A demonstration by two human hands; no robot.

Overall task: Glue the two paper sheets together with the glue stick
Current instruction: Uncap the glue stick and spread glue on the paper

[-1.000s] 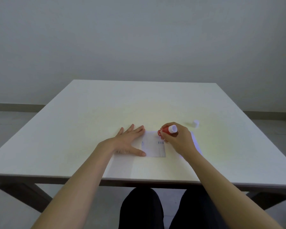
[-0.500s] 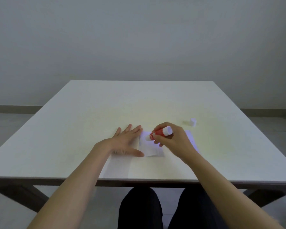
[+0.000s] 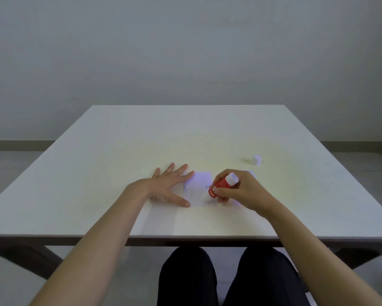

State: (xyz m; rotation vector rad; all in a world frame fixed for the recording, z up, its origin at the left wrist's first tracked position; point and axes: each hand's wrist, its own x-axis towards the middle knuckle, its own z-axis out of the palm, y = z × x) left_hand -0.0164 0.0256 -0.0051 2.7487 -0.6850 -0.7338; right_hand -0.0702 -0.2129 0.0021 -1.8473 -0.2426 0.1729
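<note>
- white tabletop, square, fills most of the view; grey wall behind, person's dark-trousered legs under the near edge
- left hand flat, palm down, fingers spread, holds nothing; fingertips and thumb rest on the left edge of the paper sheet, pinning it
- right hand closed around the glue stick, fingers wrapped on its barrel, just right of the sheet
- paper sheet white, faint print, lies flat near the front middle of the tabletop between the two hands
- second paper sheet mostly hidden behind the right hand, only a corner shows; cannot tell if the sheets overlap
- glue stick red barrel, white end up and to the right, tilted; lower end down at the sheet's right side
- white cap alone on the tabletop, beyond the right hand, apart from the sheets
</note>
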